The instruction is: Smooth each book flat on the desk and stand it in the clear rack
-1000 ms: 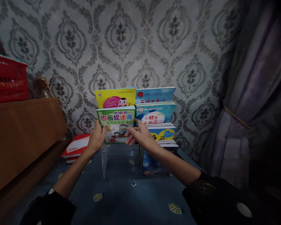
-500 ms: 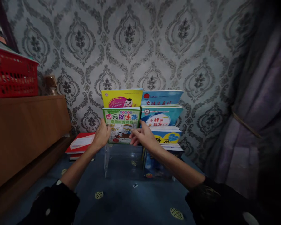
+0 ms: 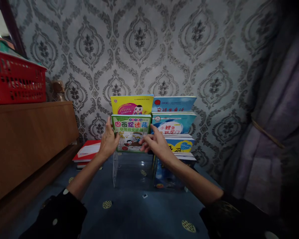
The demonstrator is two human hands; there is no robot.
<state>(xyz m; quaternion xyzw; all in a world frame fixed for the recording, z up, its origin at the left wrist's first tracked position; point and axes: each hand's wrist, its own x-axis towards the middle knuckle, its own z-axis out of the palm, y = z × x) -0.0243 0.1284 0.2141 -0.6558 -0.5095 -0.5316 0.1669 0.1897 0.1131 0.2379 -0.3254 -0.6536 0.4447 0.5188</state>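
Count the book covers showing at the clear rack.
6. Left: yellow cover, green cover below. Right, downward: light-blue cover, teal cover, yellow-and-blue cover, dark-blue cover. More may be hidden behind.

A front book (image 3: 131,132) is standing at the left side of a stand (image 3: 115,169), between the left hand (image 3: 109,141) and the right hand (image 3: 159,144). A rear book (image 3: 132,103) is rising behind it; more books (image 3: 174,146) are standing in tiers to the right. The stand is resting on a cloth (image 3: 129,215), before a wall (image 3: 151,49). Farther left a pile (image 3: 88,151) is lying — beside a cabinet (image 3: 32,139) that is bearing a basket (image 3: 17,78). A curtain (image 3: 259,159) is hanging far right.
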